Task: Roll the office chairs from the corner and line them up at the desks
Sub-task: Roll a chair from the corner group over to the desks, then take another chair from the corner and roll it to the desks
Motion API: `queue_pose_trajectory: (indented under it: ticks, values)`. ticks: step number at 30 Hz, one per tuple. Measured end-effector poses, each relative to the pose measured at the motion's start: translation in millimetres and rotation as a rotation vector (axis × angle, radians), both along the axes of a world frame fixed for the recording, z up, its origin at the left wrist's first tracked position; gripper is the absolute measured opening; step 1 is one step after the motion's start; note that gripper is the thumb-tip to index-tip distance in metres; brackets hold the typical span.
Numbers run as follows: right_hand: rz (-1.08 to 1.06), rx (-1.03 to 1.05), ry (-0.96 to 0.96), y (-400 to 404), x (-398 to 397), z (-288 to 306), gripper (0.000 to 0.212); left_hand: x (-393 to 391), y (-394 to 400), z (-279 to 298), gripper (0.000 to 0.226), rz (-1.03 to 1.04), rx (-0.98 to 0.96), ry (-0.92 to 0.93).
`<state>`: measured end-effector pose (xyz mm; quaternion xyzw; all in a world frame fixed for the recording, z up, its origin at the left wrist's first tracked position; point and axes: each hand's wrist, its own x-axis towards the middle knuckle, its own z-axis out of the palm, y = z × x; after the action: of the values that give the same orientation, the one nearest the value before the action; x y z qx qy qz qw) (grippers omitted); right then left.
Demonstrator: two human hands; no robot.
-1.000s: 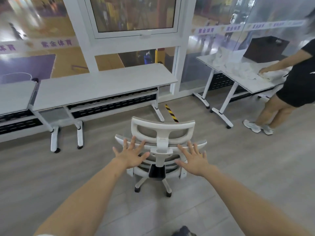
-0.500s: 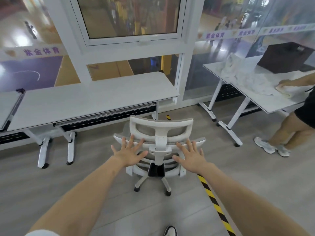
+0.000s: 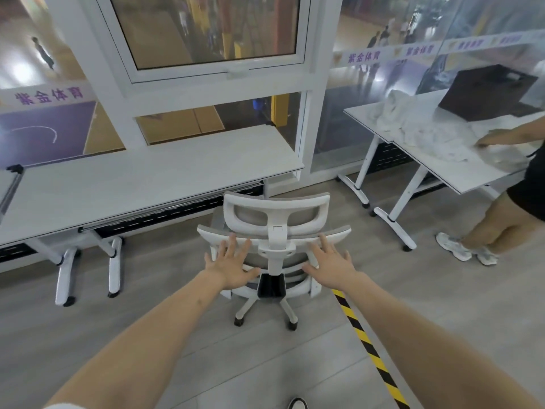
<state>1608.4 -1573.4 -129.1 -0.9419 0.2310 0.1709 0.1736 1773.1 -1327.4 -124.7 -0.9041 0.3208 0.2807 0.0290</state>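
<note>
Both hands open flat, fingers spread: left hand (image 3: 229, 268) & right hand (image 3: 329, 266) pressed on chair (image 3: 275, 211) back, gripping nothing; chair faces desk (image 3: 141, 184)

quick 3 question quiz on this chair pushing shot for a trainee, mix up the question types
1. True or false: both hands press open-palmed on the chair backrest.
2. The striped floor tape lies on which side of the chair? A) left B) right C) under the desk
3. Fill in: on the right-hand table, a dark ____ stands behind crumpled white cloth.

Key
1. True: left hand and right hand lie flat, fingers spread.
2. B
3. box
</note>
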Motion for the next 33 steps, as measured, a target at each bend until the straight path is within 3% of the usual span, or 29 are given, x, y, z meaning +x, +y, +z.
queue_pose_trajectory:
  ticks: [5,10,15,25,33]
  values:
    - [-0.161,-0.024,-0.005,49,-63,9,0.044,-39,17,0,0.067,-0.143,-0.042,-0.086]
    - [-0.418,-0.071,-0.013,110,-172,14,0.037,-115,20,15,0.046,-0.438,-0.164,-0.173]
    - [-0.703,-0.122,-0.013,172,-315,26,0.043,-233,3,29,0.041,-0.784,-0.252,-0.249]
    - [-1.374,-0.221,0.055,362,-659,53,0.043,-605,9,37,0.044,-1.479,-0.411,-0.149]
    - [-1.896,-0.21,0.129,616,-922,56,0.046,-959,166,41,0.048,-1.996,-0.54,-0.037]
